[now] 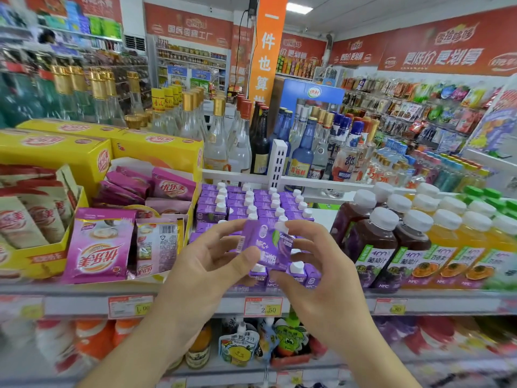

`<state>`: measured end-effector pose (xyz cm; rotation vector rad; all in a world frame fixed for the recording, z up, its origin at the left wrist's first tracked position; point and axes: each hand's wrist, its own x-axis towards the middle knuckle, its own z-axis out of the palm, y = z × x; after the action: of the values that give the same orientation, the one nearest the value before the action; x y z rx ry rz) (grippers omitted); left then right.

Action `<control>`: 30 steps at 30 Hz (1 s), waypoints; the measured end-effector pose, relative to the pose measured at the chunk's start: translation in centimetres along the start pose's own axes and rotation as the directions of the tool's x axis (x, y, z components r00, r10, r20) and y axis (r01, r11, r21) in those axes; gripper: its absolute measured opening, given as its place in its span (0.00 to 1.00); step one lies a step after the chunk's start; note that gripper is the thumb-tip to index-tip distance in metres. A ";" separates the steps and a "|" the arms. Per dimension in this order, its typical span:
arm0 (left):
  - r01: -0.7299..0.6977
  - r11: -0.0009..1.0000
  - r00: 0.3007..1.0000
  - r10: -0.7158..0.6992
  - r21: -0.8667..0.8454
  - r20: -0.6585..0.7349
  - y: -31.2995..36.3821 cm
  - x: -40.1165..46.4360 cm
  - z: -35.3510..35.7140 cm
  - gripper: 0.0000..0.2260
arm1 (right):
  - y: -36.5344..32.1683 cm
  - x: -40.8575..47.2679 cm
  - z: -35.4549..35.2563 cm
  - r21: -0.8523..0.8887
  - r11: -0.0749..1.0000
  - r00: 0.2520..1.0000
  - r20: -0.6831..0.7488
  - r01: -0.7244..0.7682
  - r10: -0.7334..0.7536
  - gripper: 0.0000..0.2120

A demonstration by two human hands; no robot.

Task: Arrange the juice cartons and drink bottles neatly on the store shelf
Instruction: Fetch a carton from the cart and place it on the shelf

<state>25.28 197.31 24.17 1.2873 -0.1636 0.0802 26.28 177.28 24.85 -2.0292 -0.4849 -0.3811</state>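
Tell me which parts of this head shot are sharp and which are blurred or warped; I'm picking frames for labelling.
Head view: the purple juice carton held between left hand and right hand is fairly sharp; edges smear, notably the green-capped bottles and the lower shelf; wide-angle bending curves the shelf rail; a ceiling light blows out.

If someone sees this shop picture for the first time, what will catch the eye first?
Both hands, left and right, hold a purple carton at centre, above rows of matching cartons on the shelf. Orange juice bottles stand at right, pink packets at left.
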 end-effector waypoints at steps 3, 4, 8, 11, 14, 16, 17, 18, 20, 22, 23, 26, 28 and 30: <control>-0.061 0.993 0.997 0.057 0.098 0.042 0.3 -0.3 0.3 0.23 | 0.3 0.1 0.1 0.013 1.000 1.000 -0.001 -0.018 0.018 0.31; -0.078 0.987 0.996 0.071 0.139 0.055 0.4 -0.3 0.2 0.23 | 0.5 0.1 0.1 0.032 0.999 1.000 -0.001 -0.027 0.027 0.30; -0.120 0.957 0.989 0.093 0.263 0.112 0.8 -0.1 -0.2 0.23 | 0.8 0.2 0.0 0.102 0.994 0.998 0.038 -0.047 0.043 0.29; -0.106 0.972 0.993 0.090 0.211 0.081 1.2 0.1 -0.3 0.22 | 1.1 0.2 -0.2 0.198 0.977 0.993 0.098 -0.083 0.064 0.27; -0.029 0.997 1.000 0.029 0.073 -0.008 1.2 0.5 -0.4 0.21 | 1.0 0.2 -0.1 0.319 0.939 0.989 0.111 -0.129 0.098 0.21; 0.020 1.000 0.998 -0.019 0.021 -0.056 1.1 0.8 -0.5 0.22 | 0.9 0.2 0.0 0.325 0.935 0.989 0.088 -0.141 0.118 0.17; 0.042 0.999 0.997 -0.042 -0.006 -0.068 1.0 0.9 -0.5 0.23 | 0.8 0.2 0.1 0.310 0.940 0.989 0.078 -0.145 0.127 0.16; 0.065 0.997 0.995 -0.067 -0.030 -0.074 1.0 0.9 -0.6 0.24 | 0.7 0.2 0.1 0.298 0.943 0.988 0.070 -0.149 0.134 0.15; 0.108 0.992 0.991 -0.113 -0.063 -0.072 0.9 1.0 -0.7 0.25 | 0.4 0.3 0.1 0.299 0.941 0.988 0.054 -0.155 0.146 0.14; 0.151 0.985 0.985 -0.157 -0.087 -0.068 0.8 1.0 -0.7 0.23 | 0.0 0.4 0.1 0.304 0.935 0.983 0.043 -0.183 0.179 0.16; 0.168 0.981 0.983 -0.174 -0.094 -0.063 0.8 1.1 -0.7 0.22 | -0.1 0.5 0.1 0.302 0.932 0.979 0.045 -0.202 0.198 0.17; 0.204 0.973 0.978 -0.208 -0.111 -0.030 1.1 1.1 -1.0 0.21 | -0.1 0.6 0.0 0.311 0.918 0.969 0.075 -0.245 0.233 0.14; 0.232 0.965 0.972 -0.233 -0.121 0.006 1.4 1.1 -1.3 0.22 | 0.1 0.7 -0.4 0.337 0.905 0.966 0.096 -0.259 0.241 0.15; 0.245 0.965 0.969 -0.243 -0.091 0.037 1.6 1.1 -1.5 0.18 | 0.3 0.8 -0.8 0.320 0.921 0.975 0.094 -0.223 0.203 0.21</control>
<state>26.27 199.13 25.48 1.2049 -0.0288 -0.1534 27.05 176.59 25.31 -1.7475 -0.3329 -0.0978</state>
